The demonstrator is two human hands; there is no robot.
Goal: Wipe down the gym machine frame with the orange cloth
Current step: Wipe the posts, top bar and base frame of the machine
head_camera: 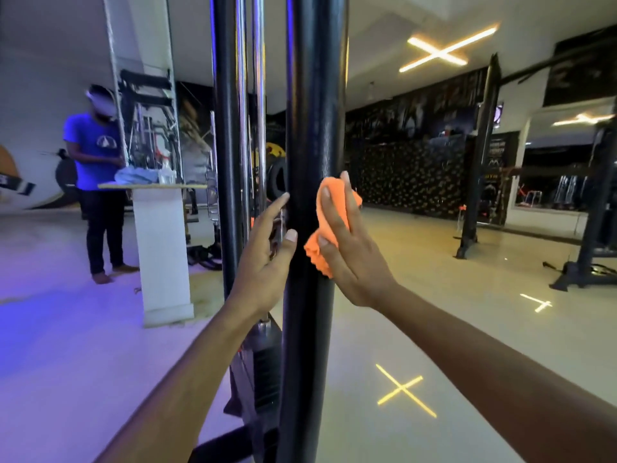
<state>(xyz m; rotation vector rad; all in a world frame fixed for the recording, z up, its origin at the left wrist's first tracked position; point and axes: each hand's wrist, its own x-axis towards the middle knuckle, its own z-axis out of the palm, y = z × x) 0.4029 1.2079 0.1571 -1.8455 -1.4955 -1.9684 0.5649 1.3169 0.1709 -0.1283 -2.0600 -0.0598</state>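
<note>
Cloth first: one orange cloth, bunched under my right hand, which presses it flat-fingered against the right face of the black upright post of the gym machine frame. My fingers lie nearly straight over the fabric, not curled round it, and folds of cloth stick out above my fingertips and below my palm. My left hand is on the other side of that same post, fingers relaxed and extended, thumb up near the post's left edge; it holds nothing, and I cannot tell whether it actually touches the metal.

Left of the post stand three more uprights: one black tube and two chrome guide rods. Lower down, just left of the post, sits a dark weight stack.

Further left of the post there is one white pedestal table carrying a heap of pale cloth and a clear bottle. One person in a blue T-shirt stands beside it.

Right of the post, well apart, I count two other black machine frames. One X-shaped ceiling light glows above, and two X reflections show on the floor. Wall graphics behind are too blurred to read.
</note>
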